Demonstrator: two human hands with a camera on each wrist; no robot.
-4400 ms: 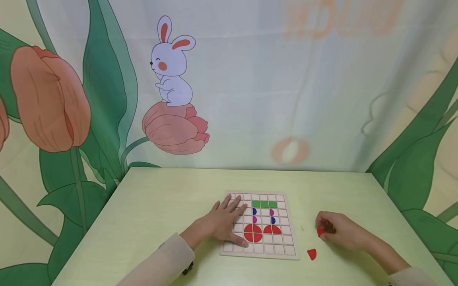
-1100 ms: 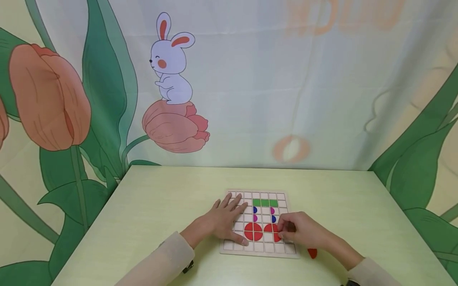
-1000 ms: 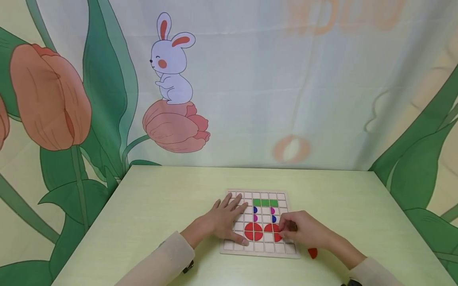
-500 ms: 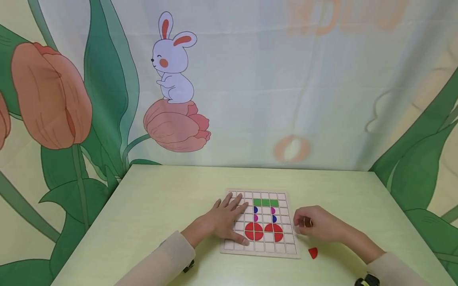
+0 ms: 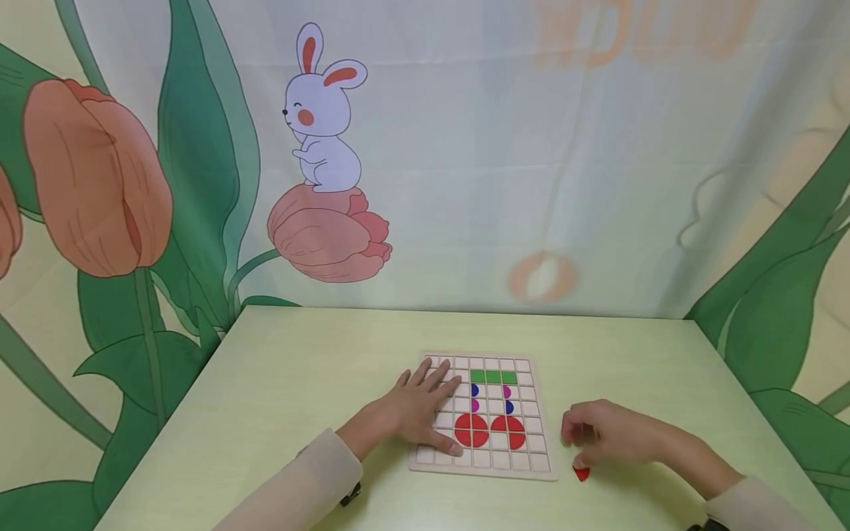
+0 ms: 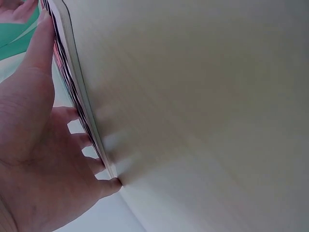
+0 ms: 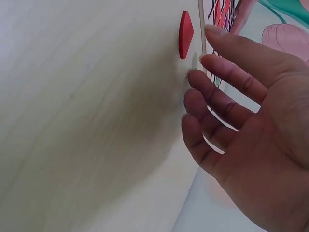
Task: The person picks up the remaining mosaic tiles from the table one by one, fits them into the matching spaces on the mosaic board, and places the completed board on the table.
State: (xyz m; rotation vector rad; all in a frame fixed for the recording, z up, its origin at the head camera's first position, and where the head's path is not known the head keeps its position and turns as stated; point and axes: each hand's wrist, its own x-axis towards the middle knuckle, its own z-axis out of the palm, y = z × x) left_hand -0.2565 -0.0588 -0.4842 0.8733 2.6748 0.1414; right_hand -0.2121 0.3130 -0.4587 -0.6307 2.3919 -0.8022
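A square wooden grid board (image 5: 481, 467) lies on the table, with my left hand (image 5: 420, 407) spread flat over its left side. In the left wrist view, the fingers of that hand rest along the board's edge (image 6: 79, 92). Set in the grid are green squares (image 5: 493, 377), small blue and magenta half-discs, a full red disc (image 5: 471, 431) of quarter pieces and a three-quarter red disc (image 5: 508, 428). Right of the board, my right hand (image 5: 614, 431) hovers with loosely bent fingers. Below its thumb lies a red quarter-circle piece (image 7: 185, 36), apart from the fingertips in the right wrist view.
The pale green table (image 5: 319, 369) backs onto a hanging cloth (image 5: 451, 162) printed with tulips and a rabbit. A dark band (image 5: 350, 494) shows at the left sleeve's cuff.
My right hand carried a red quarter piece onto the board, let go of it, then moved back right toward the remaining loose red piece. The left hand has stayed in place.
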